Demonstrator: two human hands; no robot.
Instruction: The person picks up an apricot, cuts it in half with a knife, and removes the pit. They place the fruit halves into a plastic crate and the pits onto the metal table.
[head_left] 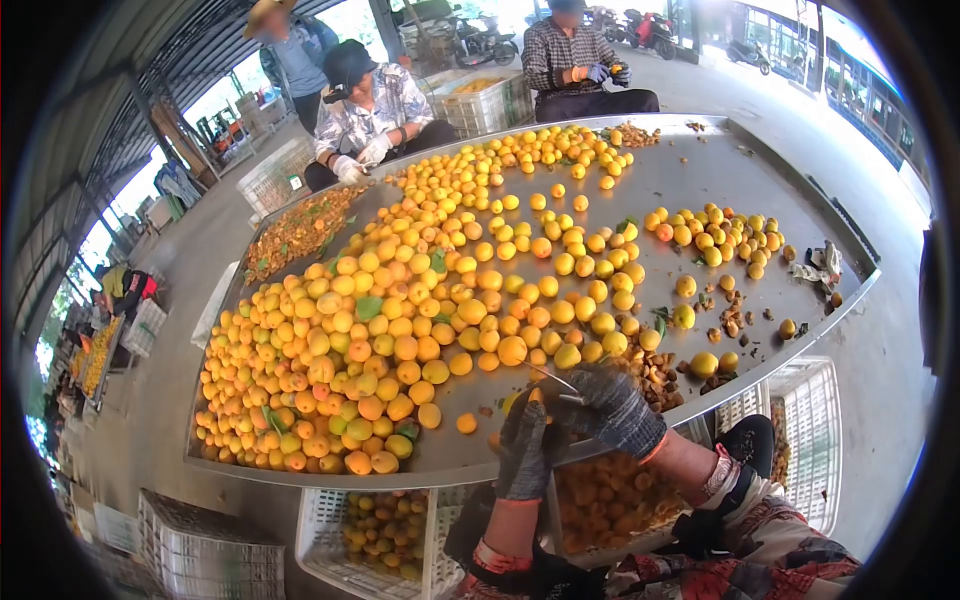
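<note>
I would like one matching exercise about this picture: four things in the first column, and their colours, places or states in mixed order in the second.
1. Right hand
2. Fruit heap
3. Large leaf
4. Crate

A. Green, lying on the fruit
B. White, below the table
C. Gloved, holding a thin metal tool
D. Yellow-orange, on the table

Pairs: 1-C, 2-D, 3-A, 4-B

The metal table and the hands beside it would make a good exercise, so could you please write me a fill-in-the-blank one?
The left hand and right hand both wear grey ____.
The thin metal tool is in the person's ____ hand.
The leaf on the heaped fruit is ____.
The crate at the near edge of the table is ____.

Missing words: gloves; right; green; white.
</note>
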